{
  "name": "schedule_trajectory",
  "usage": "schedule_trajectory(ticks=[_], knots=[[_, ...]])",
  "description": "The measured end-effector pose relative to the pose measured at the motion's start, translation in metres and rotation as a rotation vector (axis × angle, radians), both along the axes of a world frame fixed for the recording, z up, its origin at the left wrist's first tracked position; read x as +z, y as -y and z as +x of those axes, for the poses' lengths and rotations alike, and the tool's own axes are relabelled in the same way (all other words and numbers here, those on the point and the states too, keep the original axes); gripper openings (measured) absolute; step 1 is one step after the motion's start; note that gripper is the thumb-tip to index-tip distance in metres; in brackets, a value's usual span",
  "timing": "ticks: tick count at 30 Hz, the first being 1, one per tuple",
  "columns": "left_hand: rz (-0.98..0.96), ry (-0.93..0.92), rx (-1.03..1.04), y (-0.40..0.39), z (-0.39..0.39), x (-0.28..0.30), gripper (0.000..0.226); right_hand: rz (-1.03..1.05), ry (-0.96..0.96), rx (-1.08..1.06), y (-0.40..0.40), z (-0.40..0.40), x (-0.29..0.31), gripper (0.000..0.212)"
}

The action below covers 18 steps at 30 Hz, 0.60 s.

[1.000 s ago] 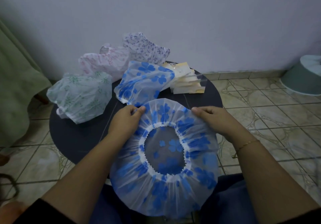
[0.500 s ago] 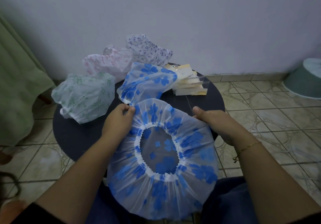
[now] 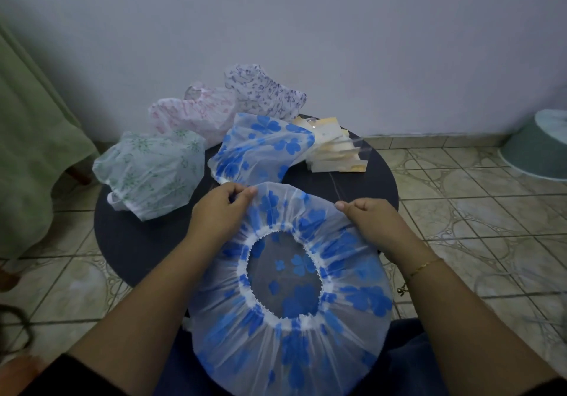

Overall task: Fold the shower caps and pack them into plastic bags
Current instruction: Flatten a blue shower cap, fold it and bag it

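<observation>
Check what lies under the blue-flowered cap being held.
Under the held cap, the far part overlaps the dark round table, seen through its opening; the near part hangs over the lap. Anything beneath the gathered plastic is hidden.

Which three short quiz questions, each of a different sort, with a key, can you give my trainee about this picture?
1. True or false: both hands pinch the far edge of the open translucent shower cap with blue flowers.
2. Which cap on the round dark table lies nearest the stack of clear plastic bags with yellow cards? A green-flowered, B pink-patterned, C folded blue-flowered.
3. Fill in: the open cap's elastic opening faces ___.

Key: 1 true: left hand, right hand. 2 C. 3 up, toward the camera.
</observation>
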<state>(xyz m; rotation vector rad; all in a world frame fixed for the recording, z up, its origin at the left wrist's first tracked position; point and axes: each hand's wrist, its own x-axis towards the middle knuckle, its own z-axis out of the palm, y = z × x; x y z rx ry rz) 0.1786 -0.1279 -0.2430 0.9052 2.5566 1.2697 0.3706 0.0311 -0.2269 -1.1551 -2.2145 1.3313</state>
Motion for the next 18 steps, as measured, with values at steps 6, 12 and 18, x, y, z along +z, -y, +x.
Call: schedule_trajectory(ticks=[6, 12, 18], knots=[[0.022, 0.049, 0.003, -0.001, -0.001, 0.0, 0.041, 0.003, 0.016, -0.113, -0.01, -0.008, 0.0, 0.037], [0.004, 0.03, -0.018, 0.001, 0.0, -0.003, 0.035, -0.071, -0.049, 0.009, -0.007, -0.003, 0.007, 0.042], [-0.045, -0.017, -0.02, -0.003, 0.002, -0.003, 0.031, -0.173, -0.154, -0.185, -0.015, -0.006, -0.001, 0.05]])
